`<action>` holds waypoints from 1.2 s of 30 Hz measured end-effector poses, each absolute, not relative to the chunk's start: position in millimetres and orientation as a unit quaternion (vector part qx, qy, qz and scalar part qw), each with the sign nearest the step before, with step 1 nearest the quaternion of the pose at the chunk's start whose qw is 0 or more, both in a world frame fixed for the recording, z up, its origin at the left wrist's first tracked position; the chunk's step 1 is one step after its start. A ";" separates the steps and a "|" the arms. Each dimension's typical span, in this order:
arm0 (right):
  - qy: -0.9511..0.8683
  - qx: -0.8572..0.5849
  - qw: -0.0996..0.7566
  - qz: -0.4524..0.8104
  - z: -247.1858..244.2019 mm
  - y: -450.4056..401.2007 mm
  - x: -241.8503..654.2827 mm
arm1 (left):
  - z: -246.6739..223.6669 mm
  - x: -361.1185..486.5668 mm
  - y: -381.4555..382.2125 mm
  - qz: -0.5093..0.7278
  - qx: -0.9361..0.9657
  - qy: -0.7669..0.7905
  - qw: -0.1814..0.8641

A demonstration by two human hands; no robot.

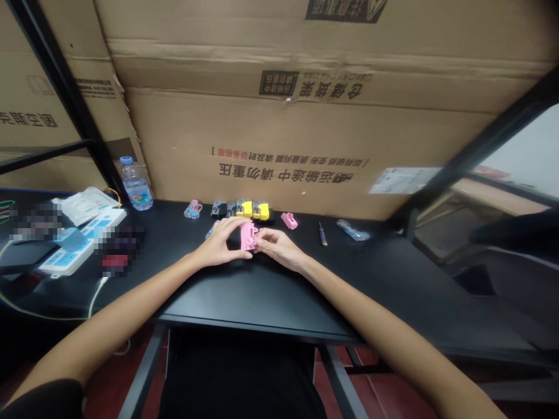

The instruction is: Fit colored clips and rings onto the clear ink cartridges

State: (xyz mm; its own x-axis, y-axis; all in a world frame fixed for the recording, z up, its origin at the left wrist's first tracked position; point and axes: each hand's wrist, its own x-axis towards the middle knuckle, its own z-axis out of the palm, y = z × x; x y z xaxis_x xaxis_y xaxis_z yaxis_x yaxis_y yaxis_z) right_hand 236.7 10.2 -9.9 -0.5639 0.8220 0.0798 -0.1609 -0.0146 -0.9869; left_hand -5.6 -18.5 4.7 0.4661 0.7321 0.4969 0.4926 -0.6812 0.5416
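A pink plastic shell (248, 237) with holes and small raised details is held up over the black table. My left hand (221, 242) grips it from the left, with the thumb below and the fingers along the top. At its right edge my right hand (279, 247) has its fingertips pinched together; whether a small part is between them I cannot make out. Behind the hands is a row of small plastic pieces, among them yellow pieces (261, 210) and a black and clear piece (219, 209). Another pink piece (289, 220) lies just to the right of the row.
A screwdriver (322, 234) and a clear plastic piece (351, 230) lie to the right. Left of the row sits a clear and red piece (193, 209). A water bottle (136, 184), a power strip (85, 240) and cables are at the left. Cardboard (271, 128) stands behind the table.
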 end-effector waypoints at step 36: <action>-0.792 -0.343 0.355 0.359 -5.8 20.1 254.5 | -1.5 -83.7 21.1 0.246 0.843 0.415 0.237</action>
